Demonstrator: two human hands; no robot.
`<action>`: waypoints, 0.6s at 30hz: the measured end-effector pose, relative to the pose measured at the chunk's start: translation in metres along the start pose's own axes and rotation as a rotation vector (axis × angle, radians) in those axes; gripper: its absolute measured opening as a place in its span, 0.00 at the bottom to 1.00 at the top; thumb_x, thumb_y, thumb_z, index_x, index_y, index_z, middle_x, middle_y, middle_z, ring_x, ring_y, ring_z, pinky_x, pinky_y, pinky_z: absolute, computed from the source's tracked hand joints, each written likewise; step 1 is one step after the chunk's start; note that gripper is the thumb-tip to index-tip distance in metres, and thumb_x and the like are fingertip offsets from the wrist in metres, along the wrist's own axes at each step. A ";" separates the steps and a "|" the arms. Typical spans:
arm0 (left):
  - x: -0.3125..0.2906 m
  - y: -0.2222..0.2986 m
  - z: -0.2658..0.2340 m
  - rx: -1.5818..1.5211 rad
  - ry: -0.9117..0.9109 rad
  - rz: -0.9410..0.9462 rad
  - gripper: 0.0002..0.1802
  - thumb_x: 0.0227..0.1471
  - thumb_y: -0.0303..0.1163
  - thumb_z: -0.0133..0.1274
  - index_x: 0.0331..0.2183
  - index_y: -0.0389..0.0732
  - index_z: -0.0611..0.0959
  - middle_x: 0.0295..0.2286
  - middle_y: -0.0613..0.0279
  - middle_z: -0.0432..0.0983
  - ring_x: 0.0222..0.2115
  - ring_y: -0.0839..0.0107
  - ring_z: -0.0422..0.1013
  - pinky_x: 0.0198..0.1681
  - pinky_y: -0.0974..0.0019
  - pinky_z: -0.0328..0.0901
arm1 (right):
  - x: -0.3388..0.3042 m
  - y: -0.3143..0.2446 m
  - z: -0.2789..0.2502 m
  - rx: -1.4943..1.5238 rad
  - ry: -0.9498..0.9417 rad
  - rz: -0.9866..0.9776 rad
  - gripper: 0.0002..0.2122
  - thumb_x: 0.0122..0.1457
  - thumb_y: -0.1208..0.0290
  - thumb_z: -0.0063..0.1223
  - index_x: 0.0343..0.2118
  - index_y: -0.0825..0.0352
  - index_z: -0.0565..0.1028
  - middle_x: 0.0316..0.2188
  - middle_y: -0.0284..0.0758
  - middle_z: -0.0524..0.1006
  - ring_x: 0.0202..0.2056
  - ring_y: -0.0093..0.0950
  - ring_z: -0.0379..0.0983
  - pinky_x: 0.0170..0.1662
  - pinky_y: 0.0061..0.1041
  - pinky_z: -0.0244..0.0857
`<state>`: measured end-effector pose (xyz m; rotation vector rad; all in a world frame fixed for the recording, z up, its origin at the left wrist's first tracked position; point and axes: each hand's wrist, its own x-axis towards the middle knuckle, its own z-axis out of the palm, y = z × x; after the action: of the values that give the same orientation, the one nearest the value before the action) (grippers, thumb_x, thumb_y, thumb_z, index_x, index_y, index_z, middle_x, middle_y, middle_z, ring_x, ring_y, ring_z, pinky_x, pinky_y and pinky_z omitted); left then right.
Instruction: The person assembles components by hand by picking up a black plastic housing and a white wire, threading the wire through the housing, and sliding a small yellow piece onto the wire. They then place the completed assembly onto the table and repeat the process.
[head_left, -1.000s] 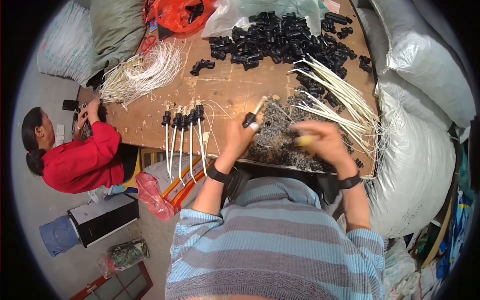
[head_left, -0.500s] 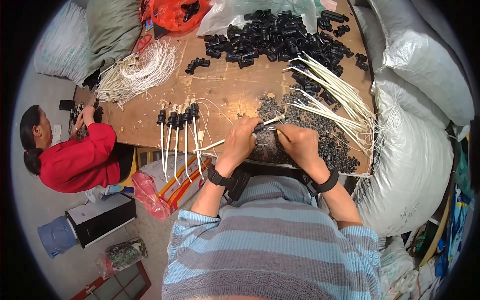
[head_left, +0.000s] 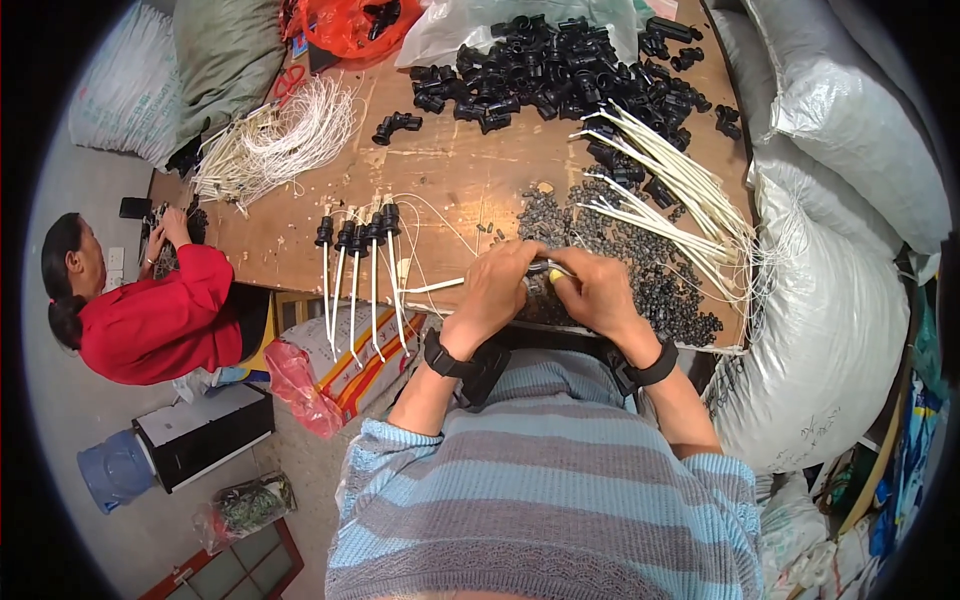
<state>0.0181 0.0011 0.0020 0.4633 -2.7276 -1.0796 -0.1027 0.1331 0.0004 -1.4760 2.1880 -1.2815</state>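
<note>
My left hand [head_left: 490,285] is closed round a lamp-holder lead, whose white sleeve [head_left: 437,286] sticks out to the left past my palm. A short dark part [head_left: 540,267] of it shows between my two hands, mostly hidden by fingers. My right hand [head_left: 600,292] is closed at that part, fingertips close against the left ones. Something yellow [head_left: 556,276] is at its thumb tip; what it pinches is hidden. To the left, several black lamp holders [head_left: 375,230] lie in a row, their white sleeved leads hanging over the table edge.
Small black pieces [head_left: 660,285] are scattered right of my hands, with bundled white sleeved wires [head_left: 670,190] across them. Black holder shells [head_left: 550,70] are heaped at the back. Coiled white wires [head_left: 290,150] lie far left. White sacks [head_left: 820,320] crowd the right edge; a co-worker in red [head_left: 160,315] sits left.
My hands have closed in on each other. The pale sleeve end and small loop that showed between them are now covered by fingers. My left hand has shifted slightly right.
</note>
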 end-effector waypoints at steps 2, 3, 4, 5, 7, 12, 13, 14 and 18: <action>0.002 0.000 0.001 -0.211 -0.086 -0.034 0.24 0.37 0.13 0.48 0.41 0.37 0.77 0.36 0.51 0.74 0.42 0.48 0.69 0.45 0.55 0.64 | -0.004 0.009 0.005 0.031 -0.148 -0.083 0.06 0.50 0.75 0.54 0.33 0.65 0.73 0.21 0.42 0.74 0.23 0.44 0.73 0.24 0.39 0.66; 0.002 -0.002 0.002 -0.212 -0.087 -0.035 0.24 0.37 0.13 0.48 0.41 0.37 0.77 0.36 0.51 0.74 0.42 0.48 0.69 0.45 0.55 0.64 | -0.005 0.008 0.005 0.031 -0.149 -0.082 0.06 0.50 0.75 0.54 0.33 0.65 0.73 0.21 0.42 0.74 0.23 0.44 0.73 0.24 0.39 0.66; 0.002 -0.006 0.003 -0.281 -0.054 -0.007 0.23 0.36 0.13 0.50 0.39 0.37 0.77 0.35 0.54 0.75 0.40 0.51 0.71 0.43 0.57 0.65 | -0.006 0.006 0.005 0.013 -0.132 -0.076 0.06 0.51 0.75 0.54 0.33 0.65 0.72 0.21 0.42 0.74 0.24 0.45 0.73 0.25 0.39 0.65; 0.003 -0.007 0.001 -0.347 -0.022 0.024 0.21 0.36 0.13 0.52 0.38 0.36 0.78 0.33 0.56 0.76 0.38 0.54 0.72 0.41 0.60 0.66 | -0.005 0.004 0.005 -0.006 -0.112 -0.071 0.06 0.51 0.76 0.54 0.33 0.65 0.71 0.22 0.42 0.74 0.25 0.45 0.73 0.25 0.40 0.65; 0.003 -0.005 -0.004 -0.303 0.077 0.037 0.19 0.34 0.12 0.54 0.35 0.37 0.79 0.31 0.59 0.76 0.36 0.58 0.73 0.39 0.63 0.66 | -0.009 0.008 0.008 -0.068 -0.115 -0.059 0.07 0.51 0.76 0.54 0.34 0.64 0.71 0.22 0.42 0.74 0.25 0.45 0.73 0.25 0.39 0.65; -0.001 -0.010 -0.002 -0.252 0.322 0.185 0.14 0.33 0.11 0.56 0.26 0.39 0.81 0.28 0.63 0.75 0.32 0.66 0.73 0.34 0.68 0.66 | -0.008 0.003 0.010 0.007 -0.064 -0.062 0.08 0.52 0.76 0.54 0.37 0.62 0.74 0.23 0.40 0.75 0.25 0.44 0.73 0.26 0.36 0.66; -0.005 -0.009 -0.002 -0.266 0.315 0.232 0.14 0.33 0.11 0.56 0.25 0.39 0.81 0.28 0.64 0.74 0.31 0.66 0.72 0.33 0.67 0.66 | -0.010 0.005 0.010 0.155 -0.078 -0.037 0.08 0.53 0.76 0.54 0.36 0.62 0.75 0.24 0.39 0.76 0.25 0.42 0.74 0.26 0.34 0.66; -0.008 -0.009 -0.002 -0.279 0.307 0.278 0.14 0.33 0.11 0.56 0.24 0.40 0.82 0.27 0.64 0.74 0.31 0.66 0.72 0.32 0.67 0.66 | -0.011 0.005 0.010 0.303 -0.092 -0.011 0.07 0.53 0.75 0.54 0.36 0.61 0.77 0.25 0.38 0.77 0.25 0.41 0.74 0.26 0.32 0.67; -0.010 -0.022 -0.002 -0.375 0.172 0.241 0.16 0.34 0.11 0.55 0.28 0.40 0.82 0.29 0.63 0.75 0.30 0.66 0.72 0.32 0.68 0.66 | -0.013 0.002 0.006 0.226 -0.184 0.009 0.05 0.52 0.73 0.55 0.33 0.60 0.78 0.24 0.37 0.77 0.23 0.37 0.75 0.25 0.28 0.66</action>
<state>0.0330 -0.0113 -0.0120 0.1549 -2.2876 -1.3692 -0.0945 0.1411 -0.0087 -1.4312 1.8657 -1.2860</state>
